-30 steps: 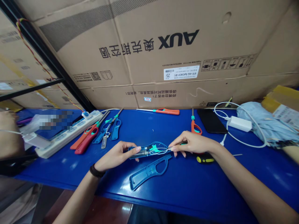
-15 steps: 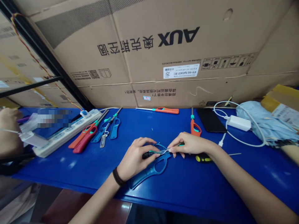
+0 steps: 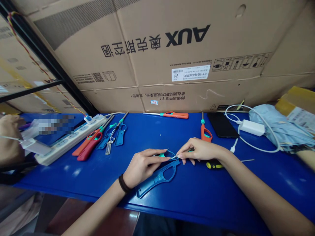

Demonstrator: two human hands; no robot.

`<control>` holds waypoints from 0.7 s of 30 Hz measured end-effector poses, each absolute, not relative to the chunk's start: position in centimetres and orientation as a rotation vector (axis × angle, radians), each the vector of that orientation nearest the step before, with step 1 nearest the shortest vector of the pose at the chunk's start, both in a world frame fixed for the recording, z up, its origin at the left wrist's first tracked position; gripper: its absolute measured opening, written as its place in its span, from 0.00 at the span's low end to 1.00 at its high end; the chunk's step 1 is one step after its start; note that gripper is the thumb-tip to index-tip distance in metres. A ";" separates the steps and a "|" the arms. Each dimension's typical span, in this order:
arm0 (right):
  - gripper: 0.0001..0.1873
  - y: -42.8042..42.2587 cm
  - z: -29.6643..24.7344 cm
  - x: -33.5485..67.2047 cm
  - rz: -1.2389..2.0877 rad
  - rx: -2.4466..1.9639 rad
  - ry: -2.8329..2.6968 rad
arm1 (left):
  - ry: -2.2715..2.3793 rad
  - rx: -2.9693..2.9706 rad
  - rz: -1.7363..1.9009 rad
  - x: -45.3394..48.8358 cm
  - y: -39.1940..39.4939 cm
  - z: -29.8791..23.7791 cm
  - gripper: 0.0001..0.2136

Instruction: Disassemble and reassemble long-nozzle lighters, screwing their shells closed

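A blue plastic lighter shell (image 3: 157,177) lies open on the blue table (image 3: 187,193) in front of me. My left hand (image 3: 142,165) lies palm down over its upper half, fingers pressing on the lighter's inner parts with their teal piece (image 3: 162,154). My right hand (image 3: 199,150) pinches the thin metal tube and wires (image 3: 174,157) at the shell's right end. Part of the inner assembly is hidden under my left hand.
Several red and blue lighters (image 3: 98,139) lie at the left beside a white power strip (image 3: 69,139). Two orange lighters (image 3: 175,115) (image 3: 205,132), a black phone (image 3: 221,124), a white charger (image 3: 249,127), a yellow-handled screwdriver (image 3: 215,165) and large cardboard boxes (image 3: 172,59) stand behind. Another person's hand (image 3: 8,137) is at far left.
My left hand let go of the lifted blue lighter half, came down and now presses flat on the parts over the shell on the table. The right hand barely moved.
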State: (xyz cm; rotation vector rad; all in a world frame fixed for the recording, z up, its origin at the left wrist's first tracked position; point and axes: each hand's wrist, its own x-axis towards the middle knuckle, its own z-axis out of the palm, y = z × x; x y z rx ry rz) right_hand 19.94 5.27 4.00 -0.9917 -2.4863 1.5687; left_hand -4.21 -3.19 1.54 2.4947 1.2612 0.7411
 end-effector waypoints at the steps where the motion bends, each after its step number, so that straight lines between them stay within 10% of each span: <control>1: 0.19 5.3 4.0 19.9 1.573 -0.993 -2.481 | 1.259 2.437 0.781 -4.2 -3.2 1.6 0.11; 21: 0.17 5.4 3.8 19.9 1.587 -0.966 -2.472 | 1.353 2.043 0.899 -3.3 -3.0 2.0 0.03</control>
